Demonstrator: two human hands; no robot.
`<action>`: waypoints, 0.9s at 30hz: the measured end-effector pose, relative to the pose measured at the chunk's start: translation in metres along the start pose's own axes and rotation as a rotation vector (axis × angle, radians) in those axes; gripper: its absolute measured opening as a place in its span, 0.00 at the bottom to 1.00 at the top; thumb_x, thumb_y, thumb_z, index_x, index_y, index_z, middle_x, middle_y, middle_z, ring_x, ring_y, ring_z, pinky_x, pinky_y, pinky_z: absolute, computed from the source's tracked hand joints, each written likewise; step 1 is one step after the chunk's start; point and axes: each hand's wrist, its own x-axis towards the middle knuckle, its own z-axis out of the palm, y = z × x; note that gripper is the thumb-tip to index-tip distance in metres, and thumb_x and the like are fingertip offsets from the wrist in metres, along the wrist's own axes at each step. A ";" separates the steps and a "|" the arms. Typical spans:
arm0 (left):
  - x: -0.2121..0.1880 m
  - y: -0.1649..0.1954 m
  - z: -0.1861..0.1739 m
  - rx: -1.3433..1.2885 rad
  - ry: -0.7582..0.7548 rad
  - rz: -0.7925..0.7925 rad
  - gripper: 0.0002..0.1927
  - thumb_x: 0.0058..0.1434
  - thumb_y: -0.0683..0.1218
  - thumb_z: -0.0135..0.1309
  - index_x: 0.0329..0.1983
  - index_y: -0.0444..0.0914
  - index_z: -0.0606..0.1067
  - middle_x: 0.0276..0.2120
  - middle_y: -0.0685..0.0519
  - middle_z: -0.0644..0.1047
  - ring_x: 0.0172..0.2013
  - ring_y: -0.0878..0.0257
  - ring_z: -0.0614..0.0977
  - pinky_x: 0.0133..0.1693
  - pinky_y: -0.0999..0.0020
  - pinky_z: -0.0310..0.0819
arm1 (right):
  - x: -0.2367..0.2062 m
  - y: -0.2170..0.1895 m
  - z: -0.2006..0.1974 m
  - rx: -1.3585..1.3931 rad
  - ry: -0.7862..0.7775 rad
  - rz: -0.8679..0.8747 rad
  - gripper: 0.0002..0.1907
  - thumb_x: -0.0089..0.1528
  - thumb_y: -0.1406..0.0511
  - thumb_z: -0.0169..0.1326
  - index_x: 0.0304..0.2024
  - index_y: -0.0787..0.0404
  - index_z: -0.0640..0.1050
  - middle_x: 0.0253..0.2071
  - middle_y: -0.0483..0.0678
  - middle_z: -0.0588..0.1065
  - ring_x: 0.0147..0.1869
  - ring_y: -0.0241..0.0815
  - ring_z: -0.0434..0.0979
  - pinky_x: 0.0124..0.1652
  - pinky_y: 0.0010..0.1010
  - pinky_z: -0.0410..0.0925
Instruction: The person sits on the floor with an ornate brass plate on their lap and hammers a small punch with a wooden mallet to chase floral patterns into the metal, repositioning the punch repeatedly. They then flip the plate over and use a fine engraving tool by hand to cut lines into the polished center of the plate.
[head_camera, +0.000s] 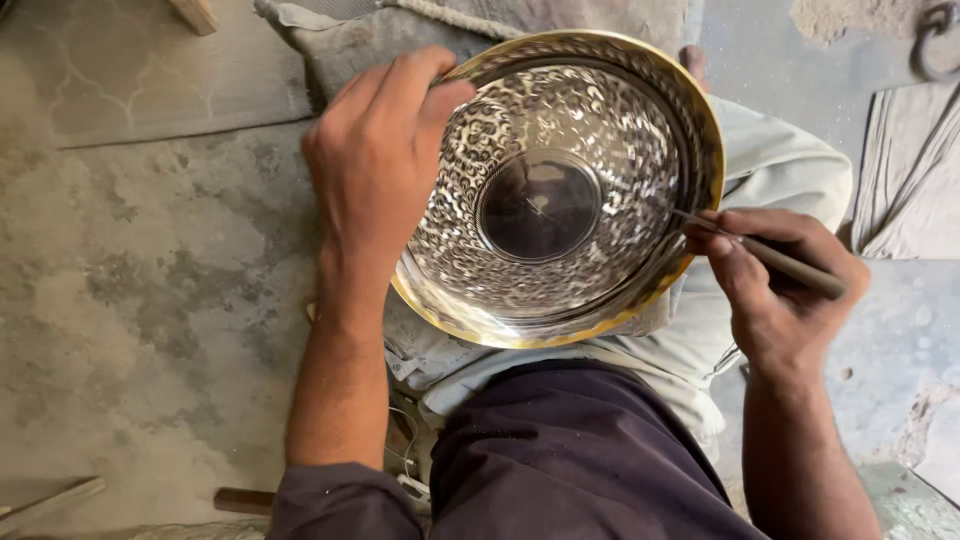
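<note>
The person sat on the concrete floor (150, 300), a dark shirt nearest the viewer and pale trousers (780, 160) beyond it, with a round brass bowl (560, 190) resting tilted on the lap, its hollow facing up. The right hand (775, 290) lay at the bowl's right edge, its grip pinched shut on a slender engraving tool (770, 258) whose tip touched the inner wall just inside the rim. The left hand (375, 160) reached over the left rim, fingers curled and pressed against the metal, thumb lying inside, steadying the bowl. The step in hand appeared to be the chasing of the inner wall; the next stroke would seemingly call for a firm hold by the left hand and a small turn of the bowl to bring unworked metal under the tip. The bowl's wall carried a dense, glittering scroll-like pattern around a plain dark disc at the centre, and its rim showed a yellow gold band. Folded grey cloth (905, 170) lay on the floor at far right.
</note>
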 end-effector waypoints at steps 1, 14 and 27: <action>0.005 0.000 0.002 -0.003 0.012 -0.002 0.09 0.74 0.49 0.60 0.49 0.39 0.77 0.40 0.52 0.80 0.40 0.51 0.82 0.41 0.57 0.75 | -0.002 -0.001 -0.003 -0.028 0.016 -0.002 0.07 0.75 0.74 0.57 0.51 0.77 0.76 0.45 0.61 0.79 0.49 0.47 0.83 0.52 0.35 0.78; 0.018 0.002 0.000 -0.042 -0.020 0.002 0.15 0.77 0.57 0.56 0.51 0.41 0.78 0.39 0.51 0.78 0.38 0.51 0.82 0.39 0.56 0.75 | -0.019 -0.002 -0.008 0.072 0.107 0.213 0.14 0.80 0.61 0.45 0.58 0.68 0.70 0.49 0.59 0.78 0.51 0.50 0.83 0.51 0.42 0.79; 0.013 0.003 -0.006 -0.052 -0.131 -0.063 0.19 0.76 0.59 0.52 0.54 0.41 0.76 0.40 0.48 0.79 0.39 0.46 0.82 0.39 0.53 0.75 | -0.020 -0.018 0.029 -0.094 0.027 0.332 0.10 0.73 0.66 0.51 0.52 0.67 0.69 0.43 0.49 0.77 0.45 0.35 0.80 0.47 0.27 0.75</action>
